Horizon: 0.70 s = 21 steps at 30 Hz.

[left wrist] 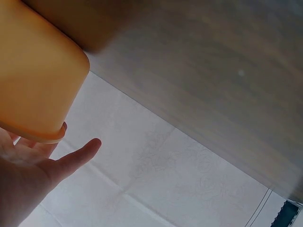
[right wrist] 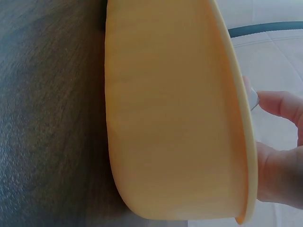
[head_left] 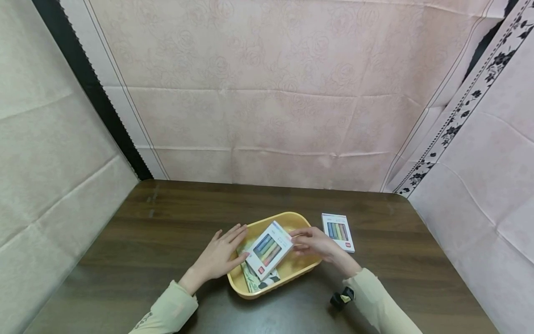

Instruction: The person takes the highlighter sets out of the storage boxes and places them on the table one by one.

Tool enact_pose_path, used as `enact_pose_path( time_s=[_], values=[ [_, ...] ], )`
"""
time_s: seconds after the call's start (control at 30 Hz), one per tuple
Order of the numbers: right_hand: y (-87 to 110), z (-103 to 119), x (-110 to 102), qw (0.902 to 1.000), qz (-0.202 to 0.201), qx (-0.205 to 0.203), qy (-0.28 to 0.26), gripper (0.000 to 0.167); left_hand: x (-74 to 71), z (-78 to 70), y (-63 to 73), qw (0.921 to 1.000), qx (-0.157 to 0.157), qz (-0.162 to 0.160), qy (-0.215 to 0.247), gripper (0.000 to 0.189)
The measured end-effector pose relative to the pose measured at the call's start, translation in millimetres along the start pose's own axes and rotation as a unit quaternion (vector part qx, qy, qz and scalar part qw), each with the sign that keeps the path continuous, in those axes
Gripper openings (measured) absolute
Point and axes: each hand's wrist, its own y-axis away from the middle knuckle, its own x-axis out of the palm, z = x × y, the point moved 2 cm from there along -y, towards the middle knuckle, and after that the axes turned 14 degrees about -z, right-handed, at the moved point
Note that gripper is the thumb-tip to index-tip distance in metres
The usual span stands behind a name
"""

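A white box (head_left: pixel 269 249) with a picture or window of coloured sticks is tilted over a yellow basket (head_left: pixel 288 273). My right hand (head_left: pixel 310 243) pinches its right edge; in the right wrist view, fingertips (right wrist: pixel 272 101) hold a pale corner above the rim. My left hand (head_left: pixel 221 255) lies over the basket's left rim with fingers straight, its thumb by the box's left edge. In the left wrist view its thumb (left wrist: pixel 80 156) is extended beside the rim. Beneath the box lies a flat green-and-white item (head_left: pixel 252 280) with black patches, partly hidden.
A second white box (head_left: pixel 338 233) with coloured sticks lies on the brown table (head_left: pixel 167 250), right of the basket. A small black object (head_left: pixel 342 298) is at the right sleeve's cuff. Pale cloth (head_left: pixel 267 116) hangs behind and on both sides.
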Motion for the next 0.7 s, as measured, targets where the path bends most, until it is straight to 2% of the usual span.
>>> enact_pose_path(
  time_s=[0.7],
  values=[
    [1.5,3.2,-4.8,0.998,-0.057,-0.021,0.019,0.047,0.1,0.3,0.6,1.0,-0.001,-0.004,-0.001,0.06]
  ],
)
